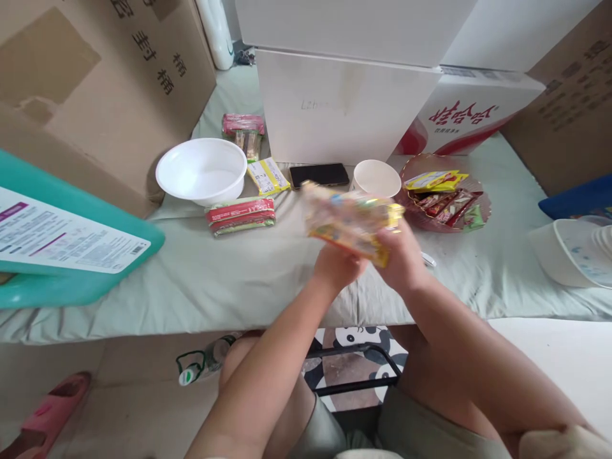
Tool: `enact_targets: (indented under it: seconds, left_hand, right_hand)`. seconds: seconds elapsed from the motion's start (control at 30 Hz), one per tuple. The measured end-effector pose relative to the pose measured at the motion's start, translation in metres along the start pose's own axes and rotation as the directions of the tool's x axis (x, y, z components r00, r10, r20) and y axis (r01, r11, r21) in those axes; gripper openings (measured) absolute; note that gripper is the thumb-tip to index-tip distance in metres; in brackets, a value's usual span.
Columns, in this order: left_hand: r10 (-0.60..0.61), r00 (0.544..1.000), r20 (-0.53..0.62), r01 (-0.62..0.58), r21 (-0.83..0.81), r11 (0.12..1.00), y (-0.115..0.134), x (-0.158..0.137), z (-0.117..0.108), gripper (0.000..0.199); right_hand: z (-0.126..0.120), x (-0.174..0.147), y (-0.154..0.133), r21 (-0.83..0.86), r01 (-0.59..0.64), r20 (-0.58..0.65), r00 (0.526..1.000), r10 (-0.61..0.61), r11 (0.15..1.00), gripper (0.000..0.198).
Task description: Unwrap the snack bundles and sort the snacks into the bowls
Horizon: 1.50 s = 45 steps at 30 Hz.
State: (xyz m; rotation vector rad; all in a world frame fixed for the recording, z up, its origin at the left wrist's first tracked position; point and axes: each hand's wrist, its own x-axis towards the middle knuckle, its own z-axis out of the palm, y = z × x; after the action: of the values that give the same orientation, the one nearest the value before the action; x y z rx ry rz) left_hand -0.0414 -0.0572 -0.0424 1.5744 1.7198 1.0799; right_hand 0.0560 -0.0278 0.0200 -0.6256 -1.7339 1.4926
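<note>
A shiny yellow and clear snack packet (pixel 351 220), blurred by motion, is held up over the cloth-covered surface. My right hand (pixel 399 252) grips its right end, the thumb lying on the wrapper. Under its lower edge, my left hand (pixel 338 262) is closed on the same packet, with most of its fingers hidden. Just behind the packet stands a white paper cup (pixel 376 177), partly covered by it. To the right, a pinkish clear bowl (pixel 482 207) contains several small wrapped snacks. A white plastic bowl (pixel 201 169) sits on the left.
Near the white bowl lie a red and green packet (pixel 241 215), a yellow and white packet (pixel 268 176) and a pink-topped packet (pixel 243 131). A black phone (pixel 319 174) rests before white boxes (pixel 335 105). A teal jug (pixel 71 242) stands left, a white container (pixel 557 252) right.
</note>
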Motion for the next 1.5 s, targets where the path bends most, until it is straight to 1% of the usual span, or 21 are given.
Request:
enact_targets:
  seconds: [0.07, 0.13, 0.23, 0.3, 0.33, 0.4, 0.47, 0.53, 0.6, 0.7, 0.77, 0.9, 1.0, 1.07, 1.13, 1.2, 1.27, 1.3, 1.33, 1.4, 1.5]
  left_hand:
    - [0.020, 0.999, 0.029, -0.020, -0.002, 1.000, -0.006, 0.001, -0.001, 0.010]
    - [-0.013, 0.999, 0.029, 0.013, -0.005, 1.000, -0.010, 0.002, -0.002, 0.008]
    - [-0.131, 0.991, -0.019, 0.128, -0.120, 0.985, -0.013, 0.005, -0.005, 0.003]
    - [-0.198, 0.980, -0.008, 0.184, -0.335, 0.924, -0.012, 0.008, -0.006, 0.010]
    - [-0.218, 0.976, 0.011, 0.196, -0.478, 0.856, -0.010, 0.009, -0.006, 0.016]
    - [-0.231, 0.971, 0.065, 0.207, -0.719, 0.663, -0.005, 0.011, -0.004, 0.029]
    - [-0.244, 0.965, 0.101, 0.218, -0.823, 0.524, -0.001, 0.013, -0.001, 0.039]
    - [-0.296, 0.950, 0.099, 0.247, -0.819, 0.519, 0.000, 0.014, 0.001, 0.042]
    - [-0.373, 0.927, 0.027, 0.257, -0.770, 0.584, -0.004, 0.016, 0.001, 0.040]
    - [-0.453, 0.888, -0.077, 0.271, -0.706, 0.654, -0.014, 0.018, -0.002, 0.041]
    - [-0.465, 0.881, -0.085, 0.280, -0.700, 0.657, -0.018, 0.018, -0.003, 0.043]
    - [-0.428, 0.901, -0.073, 0.262, -0.693, 0.671, -0.020, 0.018, -0.004, 0.046]
    - [-0.388, 0.919, -0.070, 0.238, -0.686, 0.688, -0.022, 0.019, -0.003, 0.048]
    - [-0.360, 0.931, -0.051, 0.228, -0.690, 0.687, -0.023, 0.020, -0.003, 0.051]
    - [-0.326, 0.945, -0.030, 0.217, -0.688, 0.692, -0.024, 0.019, -0.004, 0.054]
    - [-0.268, 0.963, 0.000, 0.199, -0.672, 0.713, -0.025, 0.017, -0.005, 0.064]
    - [-0.206, 0.978, 0.046, 0.187, -0.636, 0.749, -0.025, 0.014, -0.006, 0.084]
    - [-0.181, 0.981, 0.064, 0.182, -0.610, 0.771, -0.025, 0.012, -0.006, 0.094]
    - [-0.164, 0.984, 0.073, 0.176, -0.582, 0.794, -0.025, 0.010, -0.006, 0.102]
    - [-0.141, 0.988, 0.063, 0.153, -0.528, 0.836, -0.025, 0.008, -0.004, 0.106]
    - [-0.102, 0.994, 0.041, 0.109, -0.480, 0.870, -0.025, 0.007, -0.001, 0.097]
  right_hand:
    - [-0.025, -0.016, 0.015, 0.271, -0.116, -0.177, 0.970, 0.168, 0.956, 0.035]
    - [-0.038, -0.032, 0.033, 0.440, -0.166, -0.276, 0.910, 0.308, 0.883, 0.035]
    - [-0.040, -0.048, 0.056, 0.574, -0.241, -0.278, 0.842, 0.463, 0.783, 0.038]
    - [-0.036, -0.050, 0.063, 0.597, -0.246, -0.260, 0.841, 0.474, 0.764, 0.042]
    - [-0.035, -0.050, 0.063, 0.585, -0.229, -0.265, 0.853, 0.450, 0.778, 0.044]
    - [-0.035, -0.051, 0.062, 0.493, -0.221, -0.251, 0.890, 0.381, 0.841, 0.047]
    - [-0.039, -0.053, 0.059, 0.318, -0.242, -0.182, 0.933, 0.310, 0.917, 0.047]
    - [-0.047, -0.057, 0.056, 0.047, -0.231, -0.091, 0.968, 0.235, 0.972, 0.046]
    - [-0.060, -0.061, 0.054, -0.282, -0.142, -0.040, 0.990, 0.136, 0.949, 0.044]
    - [-0.082, -0.061, 0.056, -0.705, -0.072, -0.115, 0.993, -0.014, 0.705, 0.038]
    - [-0.096, -0.059, 0.059, -0.845, -0.155, -0.217, 0.974, -0.063, 0.512, 0.041]
    - [-0.112, -0.058, 0.063, -0.927, -0.300, -0.290, 0.954, 0.078, 0.225, 0.049]
    - [-0.116, -0.058, 0.060, -0.938, -0.304, -0.274, 0.944, 0.183, 0.165, 0.035]
    - [-0.117, -0.057, 0.058, -0.925, -0.332, -0.297, 0.935, 0.195, 0.186, 0.030]
    - [-0.116, -0.055, 0.055, -0.876, -0.393, -0.342, 0.915, 0.213, 0.280, 0.028]
    - [-0.111, -0.054, 0.052, -0.732, -0.450, -0.365, 0.893, 0.264, 0.511, 0.026]
    - [-0.102, -0.054, 0.048, -0.441, -0.460, -0.318, 0.883, 0.346, 0.770, 0.028]
    - [-0.097, -0.054, 0.046, -0.271, -0.450, -0.265, 0.885, 0.383, 0.851, 0.031]
    - [-0.091, -0.055, 0.044, -0.116, -0.439, -0.204, 0.889, 0.411, 0.891, 0.034]
    - [-0.081, -0.056, 0.041, 0.096, -0.436, -0.080, 0.893, 0.444, 0.895, 0.042]
    - [-0.069, -0.056, 0.040, 0.235, -0.465, 0.038, 0.882, 0.470, 0.853, 0.046]
